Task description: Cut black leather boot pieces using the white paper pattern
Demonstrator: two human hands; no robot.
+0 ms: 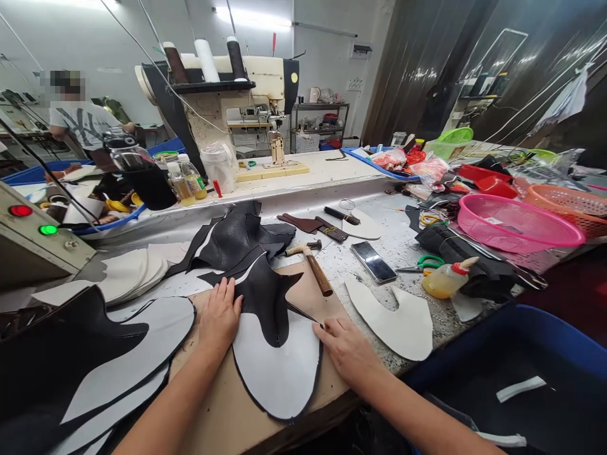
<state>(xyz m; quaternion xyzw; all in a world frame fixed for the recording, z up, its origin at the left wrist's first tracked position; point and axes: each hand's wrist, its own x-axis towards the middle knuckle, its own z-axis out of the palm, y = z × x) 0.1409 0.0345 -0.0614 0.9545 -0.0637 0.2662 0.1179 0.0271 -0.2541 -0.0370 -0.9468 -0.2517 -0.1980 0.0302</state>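
My left hand (219,318) lies flat with fingers stretched out on the left edge of a shoe upper piece (277,357), white lining below and black leather (265,297) folded over its top. My right hand (345,346) rests on the piece's right edge, fingers extended and pressing down. The piece lies on a brown board (227,404) at the table's front. A wooden-handled hammer (313,265) lies just beyond it.
Stacked black and white uppers (109,366) lie at left, more black leather (237,237) behind. A phone (373,261), white cutout (398,316), glue bottle (446,278), scissors (422,263), pink basket (515,222) sit right. A sewing machine (227,95) stands behind; a person (78,120) works far left.
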